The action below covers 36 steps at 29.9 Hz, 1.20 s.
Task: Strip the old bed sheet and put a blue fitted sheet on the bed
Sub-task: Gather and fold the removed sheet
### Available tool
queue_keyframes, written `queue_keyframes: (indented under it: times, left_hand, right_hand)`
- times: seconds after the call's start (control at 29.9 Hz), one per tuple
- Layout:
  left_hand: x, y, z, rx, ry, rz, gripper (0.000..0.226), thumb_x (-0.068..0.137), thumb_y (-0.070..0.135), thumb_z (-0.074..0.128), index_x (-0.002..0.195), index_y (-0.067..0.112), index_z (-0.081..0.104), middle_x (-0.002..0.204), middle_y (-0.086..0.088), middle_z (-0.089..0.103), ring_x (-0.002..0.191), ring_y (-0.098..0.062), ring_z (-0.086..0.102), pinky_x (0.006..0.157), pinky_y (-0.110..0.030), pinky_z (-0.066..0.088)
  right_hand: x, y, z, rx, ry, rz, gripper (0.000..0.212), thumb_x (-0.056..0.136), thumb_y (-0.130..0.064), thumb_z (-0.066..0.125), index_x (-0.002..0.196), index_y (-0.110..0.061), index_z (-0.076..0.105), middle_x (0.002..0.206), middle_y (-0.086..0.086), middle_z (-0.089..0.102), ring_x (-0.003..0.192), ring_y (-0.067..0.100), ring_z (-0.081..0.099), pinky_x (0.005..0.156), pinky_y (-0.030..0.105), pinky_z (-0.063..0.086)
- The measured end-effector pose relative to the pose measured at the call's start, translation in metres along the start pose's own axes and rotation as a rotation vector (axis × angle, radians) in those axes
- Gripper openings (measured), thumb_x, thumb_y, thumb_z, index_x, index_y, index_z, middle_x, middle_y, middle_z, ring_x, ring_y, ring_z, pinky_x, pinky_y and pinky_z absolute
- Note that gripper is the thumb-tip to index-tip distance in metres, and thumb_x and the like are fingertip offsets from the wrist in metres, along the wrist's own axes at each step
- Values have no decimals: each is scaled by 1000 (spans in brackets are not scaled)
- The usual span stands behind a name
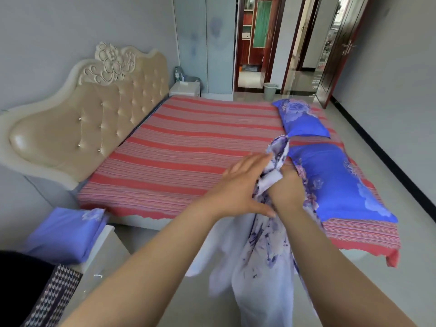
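Note:
A bunched sheet (264, 251), pale with blue and purple flowers, hangs down in front of me over the floor beside the bed. My right hand (289, 187) grips its upper part, fingers curled round the cloth. My left hand (243, 185) lies against the bunch with straight, spread fingers. The bed (179, 147) is covered by a red striped sheet. Two blue floral pillows (337, 182) (300, 118) lie along the bed's foot end at the right.
A cream tufted headboard (89, 119) stands at the left. A folded blue cloth (63, 234) rests on a white bedside cabinet (103, 251) at lower left. Another nightstand (185, 88), a bin (270, 90) and an open doorway lie beyond the bed. Grey floor runs along the right.

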<state>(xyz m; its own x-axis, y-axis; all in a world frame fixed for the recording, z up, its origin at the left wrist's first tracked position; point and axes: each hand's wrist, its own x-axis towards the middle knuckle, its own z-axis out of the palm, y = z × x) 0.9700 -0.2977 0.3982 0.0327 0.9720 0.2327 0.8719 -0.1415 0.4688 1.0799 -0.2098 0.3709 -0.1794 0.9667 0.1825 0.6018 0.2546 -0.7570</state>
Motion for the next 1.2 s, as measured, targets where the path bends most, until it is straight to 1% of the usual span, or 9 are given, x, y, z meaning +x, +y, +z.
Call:
queue_keyframes:
  times: [0.07,0.23,0.33,0.5,0.73,0.87,0.97,1.04,1.2]
  left_hand:
    - [1,2,3,104,82,52,105,66,51,78,149,28,19,151,6,26,138,-13,22,113,-32,21]
    - [-10,4,11,-257,279,-260,79,72,54,73,134,23,36,127,7,44,108,-10,51,87,-30,45]
    - [-18,3,8,-306,141,-136,59,82,33,72,131,29,40,107,8,50,91,-7,51,79,-22,40]
    - [-26,-1,-10,-452,-12,14,69,85,-8,52,128,46,43,95,2,55,85,-15,55,81,-27,45]
    - [-23,3,-1,-480,54,-69,42,90,9,61,122,36,61,62,12,54,57,0,47,65,-19,39]
    - [-28,5,2,-368,-58,14,60,87,7,65,133,41,47,85,7,58,69,0,52,70,-10,41]
    - [-30,6,9,-209,94,122,44,86,13,65,126,31,60,86,11,50,70,-3,46,67,-22,41]
    - [-30,8,15,-249,195,154,31,86,19,62,116,26,68,78,9,45,68,-8,46,63,-31,43]
    - [-25,10,-7,-517,293,-30,21,95,17,49,89,27,66,63,6,61,57,-23,56,61,-34,49]
  right_hand:
    - [-4,-3,2,-48,-72,-23,12,87,-22,56,98,-20,62,90,4,65,86,24,62,70,28,40]
    - [-8,1,-5,-66,-89,-11,21,85,-18,57,67,-19,46,75,6,56,70,25,48,64,28,34]
    - [-5,7,-3,-16,-132,14,27,81,-17,61,60,-21,44,67,2,54,64,24,50,63,29,38]
    - [1,8,-1,-66,-276,-25,32,84,-17,58,55,-19,44,52,-6,43,50,11,41,53,27,32]
    - [-18,-5,-5,-142,-408,-113,24,73,-35,48,54,-22,41,55,-6,45,55,15,47,44,22,25]
    - [-18,2,-5,-49,-354,-88,35,83,-14,54,54,-25,38,55,-4,42,60,17,44,48,27,33]
    - [-21,5,-6,81,-340,-95,26,76,-22,55,51,-21,46,52,-1,49,59,18,48,53,32,39]
    - [-23,3,-8,119,-367,-56,31,82,-10,56,55,-21,46,53,-2,46,59,17,45,56,30,35]
    - [-23,-2,-11,64,-384,-17,27,82,-26,63,60,-16,52,55,-1,47,55,17,43,53,29,30]
